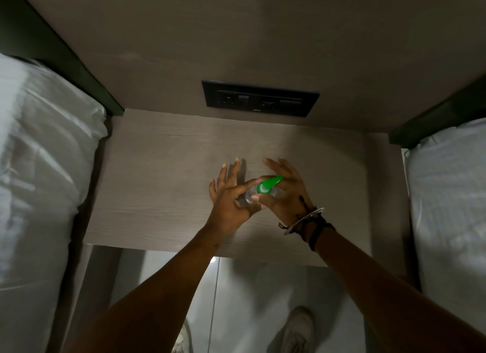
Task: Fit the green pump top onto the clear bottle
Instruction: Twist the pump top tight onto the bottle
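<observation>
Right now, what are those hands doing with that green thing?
A person is putting a green pump top on a small clear bottle above a wooden bedside table. The left hand pinches the bottle with thumb and forefinger, its other fingers spread. The right hand, with bracelets on its wrist, cups the pump top. The top sits at the bottle's mouth; whether it is fully fastened cannot be told.

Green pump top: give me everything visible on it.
The green pump top is bright green glossy plastic with a round collar and a tapered spout pointing up-right in the picture. It sits at the mouth of the clear bottle, above the wooden bedside table. The right hand pinches its collar; the left hand grips the bottle. Whether it is fully seated cannot be told.
</observation>
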### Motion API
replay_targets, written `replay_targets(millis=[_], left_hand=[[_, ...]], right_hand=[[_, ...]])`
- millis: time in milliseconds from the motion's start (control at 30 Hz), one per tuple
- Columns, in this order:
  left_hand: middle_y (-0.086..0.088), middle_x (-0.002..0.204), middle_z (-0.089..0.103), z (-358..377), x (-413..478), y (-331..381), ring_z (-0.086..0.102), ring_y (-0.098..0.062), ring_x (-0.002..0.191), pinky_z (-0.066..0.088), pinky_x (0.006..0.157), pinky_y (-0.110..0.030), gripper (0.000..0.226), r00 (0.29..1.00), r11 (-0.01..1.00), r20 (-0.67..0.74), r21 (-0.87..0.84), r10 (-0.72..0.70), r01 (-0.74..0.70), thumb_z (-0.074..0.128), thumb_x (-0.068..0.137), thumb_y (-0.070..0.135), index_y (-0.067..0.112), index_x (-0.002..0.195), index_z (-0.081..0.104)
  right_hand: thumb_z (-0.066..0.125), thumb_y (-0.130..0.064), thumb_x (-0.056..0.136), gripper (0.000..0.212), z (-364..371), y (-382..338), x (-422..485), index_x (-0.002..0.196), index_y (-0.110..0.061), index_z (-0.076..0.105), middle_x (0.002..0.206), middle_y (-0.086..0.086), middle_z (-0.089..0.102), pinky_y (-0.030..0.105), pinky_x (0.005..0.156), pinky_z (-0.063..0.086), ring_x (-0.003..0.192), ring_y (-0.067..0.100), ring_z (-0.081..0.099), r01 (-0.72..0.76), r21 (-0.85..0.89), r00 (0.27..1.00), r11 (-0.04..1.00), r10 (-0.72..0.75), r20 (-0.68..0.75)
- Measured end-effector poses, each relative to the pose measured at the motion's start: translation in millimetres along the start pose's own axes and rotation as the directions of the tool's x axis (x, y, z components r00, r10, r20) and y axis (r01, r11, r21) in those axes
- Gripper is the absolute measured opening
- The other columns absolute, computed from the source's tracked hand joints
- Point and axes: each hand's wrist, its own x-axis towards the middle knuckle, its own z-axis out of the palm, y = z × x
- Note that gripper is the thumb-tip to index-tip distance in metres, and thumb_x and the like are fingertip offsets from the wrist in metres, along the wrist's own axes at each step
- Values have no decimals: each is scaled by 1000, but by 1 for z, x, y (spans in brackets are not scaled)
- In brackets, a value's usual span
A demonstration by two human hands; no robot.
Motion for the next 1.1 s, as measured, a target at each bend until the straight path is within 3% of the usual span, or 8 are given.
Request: replay_targets(millis=[167, 267, 367, 500, 633, 733, 833, 1100], left_hand=[[0, 160, 15, 3, 0, 5, -3, -24, 148, -8, 115, -56, 51, 999, 1000, -35, 6, -12, 13, 76, 70, 42, 43, 117, 58], [1, 160, 15, 3, -2, 6, -3, -23, 148, -10, 115, -53, 53, 999, 999, -32, 3, -34, 35, 62, 69, 59, 39, 118, 61], [3, 160, 11, 0, 1, 5, -6, -22, 148, -12, 114, -52, 52, 999, 999, -4, -31, -37, 37, 71, 71, 49, 40, 121, 58], [5, 161, 8, 0, 3, 3, -8, -19, 147, -12, 113, -51, 60, 1000, 1000, 18, -16, -23, 23, 77, 70, 45, 43, 124, 52], [7, 159, 9, -3, 5, 4, -6, -19, 147, -10, 113, -50, 59, 998, 998, 26, -35, -50, 51, 78, 70, 39, 45, 123, 50], [4, 160, 9, -6, 8, 6, -5, -22, 147, -9, 113, -51, 59, 996, 1000, 84, -20, -22, 24, 77, 72, 38, 52, 119, 44], [1, 161, 9, -10, 13, 6, -6, -24, 147, -7, 113, -52, 64, 989, 1000, 148, 8, -10, 9, 78, 70, 39, 51, 122, 42], [0, 160, 12, -12, 19, 5, -1, -25, 147, 0, 115, -54, 66, 980, 1000, 196, 0, 14, -14, 81, 67, 36, 47, 122, 44]], right_hand=[[88, -51, 44, 73, 13, -12, 2, 102, -15, 63, 115, 4, 63, 50, 93, 50, 110, 23, 58, -134, -17, 964, 991, 126, -232], [86, -57, 41, 83, 16, -6, 1, 107, -16, 56, 124, 5, 54, 46, 95, 50, 113, 24, 53, -169, 35, 963, 985, 173, -209], [86, -36, 58, 71, 9, 5, -2, 121, -25, 54, 145, 4, 41, 40, 107, 43, 132, 22, 40, -119, 176, 986, 977, 136, -91], [86, -18, 62, 36, 4, 9, -7, 96, -16, 72, 132, -2, 57, 52, 107, 41, 130, 28, 44, -7, 156, 992, 988, 27, -127], [86, -39, 48, 55, 8, -2, -4, 96, -24, 62, 122, -3, 56, 53, 97, 48, 118, 23, 53, -101, 91, 955, 991, 122, -269], [87, -32, 58, 81, 10, 0, -8, 128, -33, 45, 146, 2, 38, 47, 107, 44, 133, 22, 41, -162, 206, 972, 965, 193, -137], [82, -13, 70, 61, 3, 1, -10, 111, -48, 52, 148, 3, 43, 50, 111, 40, 135, 25, 41, -174, 393, 982, 903, 188, 4], [85, -8, 62, 43, 11, -5, -17, 102, -12, 70, 118, 0, 66, 50, 113, 33, 136, 21, 38, -73, 307, 949, 949, 161, -272]])
